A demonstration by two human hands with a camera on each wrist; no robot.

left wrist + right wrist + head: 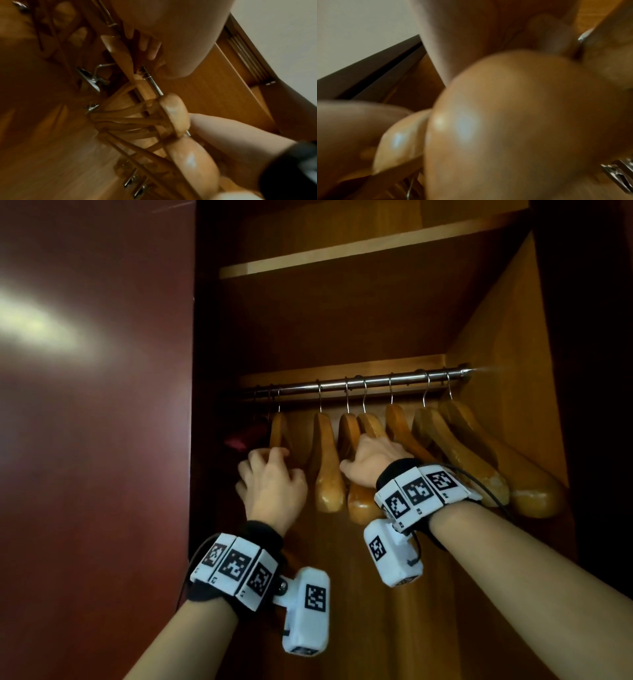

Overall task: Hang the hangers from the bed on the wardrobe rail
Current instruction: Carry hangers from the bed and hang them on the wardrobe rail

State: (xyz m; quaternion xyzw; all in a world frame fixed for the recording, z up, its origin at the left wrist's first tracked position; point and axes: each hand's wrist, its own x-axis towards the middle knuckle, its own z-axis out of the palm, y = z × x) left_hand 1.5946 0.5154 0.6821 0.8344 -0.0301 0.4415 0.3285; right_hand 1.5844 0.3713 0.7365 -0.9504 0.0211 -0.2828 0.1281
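Note:
A steel wardrobe rail (342, 386) carries several wooden hangers side by side. My left hand (267, 463) is raised to the leftmost wooden hanger (278, 429), fingers curled round its arm; the left wrist view shows those fingers (147, 46) hooked over the wood (120, 54). My right hand (373, 453) reaches in at the middle of the row and grips another hanger (371, 422) by its shoulder, thumb sticking out to the left. The right wrist view is blurred; a rounded hanger end (522, 121) fills it below the palm (471, 33).
More hangers (479, 450) hang slanted toward the wardrobe's right wall (507, 337). A dark red item (243, 436) hangs at the rail's far left. A shelf (342, 251) sits above, and a dark red door (96, 440) stands on the left. Metal clips (91, 81) dangle below some hangers.

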